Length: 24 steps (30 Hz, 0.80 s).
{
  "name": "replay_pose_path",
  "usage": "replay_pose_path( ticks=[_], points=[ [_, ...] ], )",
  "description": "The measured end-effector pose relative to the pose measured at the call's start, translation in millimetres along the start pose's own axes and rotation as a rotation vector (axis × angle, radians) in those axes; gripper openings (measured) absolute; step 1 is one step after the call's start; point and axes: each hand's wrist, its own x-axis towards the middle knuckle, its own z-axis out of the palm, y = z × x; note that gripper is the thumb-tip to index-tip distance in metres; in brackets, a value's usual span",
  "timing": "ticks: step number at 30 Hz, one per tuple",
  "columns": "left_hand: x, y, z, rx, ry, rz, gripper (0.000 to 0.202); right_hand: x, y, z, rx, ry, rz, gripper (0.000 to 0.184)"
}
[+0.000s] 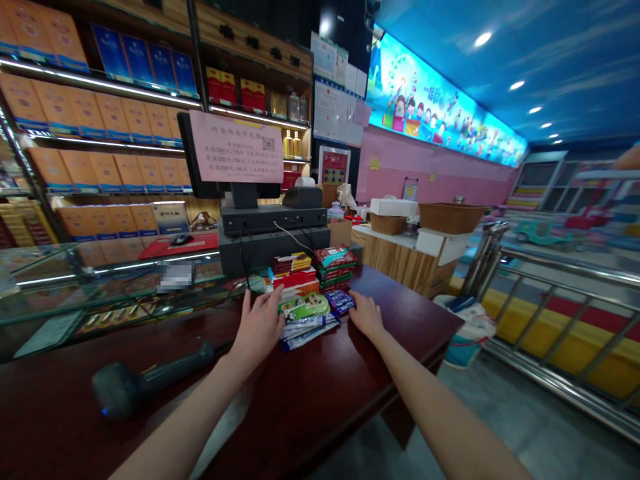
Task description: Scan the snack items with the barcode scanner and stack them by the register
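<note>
Several flat snack packets (309, 313) lie stacked on a dark red wooden counter (320, 393). My left hand (259, 325) rests on the left side of the pile, fingers spread against a red and a green packet. My right hand (365, 313) lies on the counter at the pile's right side, fingertips touching a blue packet (340, 301). Neither hand grips anything. Behind the pile stand two taller stacks of red and green packets (334, 266).
A black handheld barcode scanner (145, 383) lies on the counter to my left. Behind the packets stands a cash register (273, 223) with a pink sign. A glass display case (100, 287) and shelves of boxes fill the left. Metal railings (550, 300) run on the right.
</note>
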Motion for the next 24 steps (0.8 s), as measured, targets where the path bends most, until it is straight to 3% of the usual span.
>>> replay_pose_path(
  ticks=[9,13,16,19,24],
  points=[
    [-20,0,-2.0,0.05,-0.18,-0.056,0.055,-5,-20,-10,0.077,0.109,-0.084,0.053],
    [-27,0,4.3,0.103,-0.204,-0.066,0.054,-17,-39,-16,0.211,0.148,-0.274,0.04],
    [-30,-1,11.1,0.101,-0.221,-0.084,0.056,-29,-51,-21,0.267,0.109,-0.495,0.024],
    [-31,-1,15.5,0.102,-0.221,-0.093,0.056,-40,-58,-22,0.263,0.035,-0.687,0.025],
    [-34,0,14.3,0.085,-0.216,-0.105,0.053,-45,-53,-21,0.224,-0.023,-0.731,0.017]
  ],
)
